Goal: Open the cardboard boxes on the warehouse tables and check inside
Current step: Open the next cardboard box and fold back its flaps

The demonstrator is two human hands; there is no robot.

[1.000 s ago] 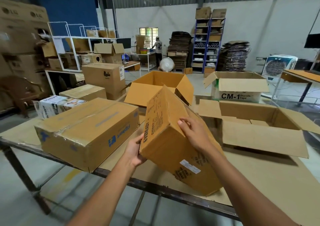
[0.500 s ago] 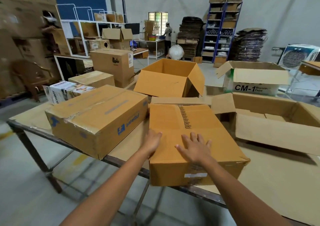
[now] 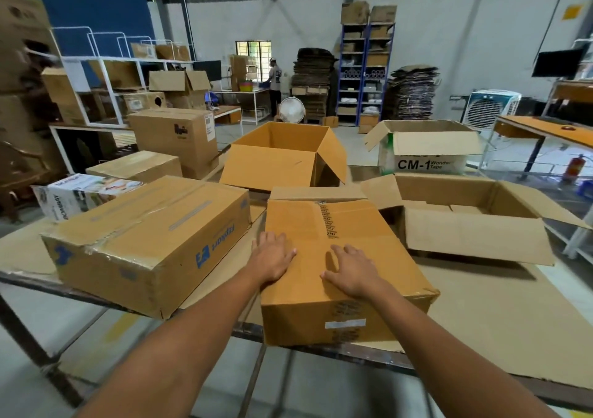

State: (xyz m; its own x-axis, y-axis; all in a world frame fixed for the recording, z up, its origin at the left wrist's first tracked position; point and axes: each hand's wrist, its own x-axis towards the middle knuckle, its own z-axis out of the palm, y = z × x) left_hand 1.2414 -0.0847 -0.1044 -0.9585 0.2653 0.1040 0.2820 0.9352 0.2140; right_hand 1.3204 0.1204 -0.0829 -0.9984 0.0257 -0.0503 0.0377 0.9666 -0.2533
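Observation:
A closed brown cardboard box (image 3: 337, 225) lies flat at the front edge of the table (image 3: 481, 321), slightly overhanging it. Both my hands rest palm-down on its top flaps with straight fingers. My left hand (image 3: 272, 257) is near the box's left edge and my right hand (image 3: 349, 270) sits at its middle. A taped box with blue print (image 3: 144, 241) lies just to the left. Open boxes stand behind (image 3: 282, 157) and to the right (image 3: 465, 218).
A white CM-1 tape box (image 3: 423, 151) stands open at the back right. Smaller boxes (image 3: 138, 167) and a printed carton (image 3: 80, 193) crowd the left. A person (image 3: 274, 80) works far back by shelves (image 3: 362, 64). An orange desk (image 3: 545, 129) stands to the right.
A second ago I held the box tilted on its edge. It now lies flat on the table, and both hands have settled flat on its top.

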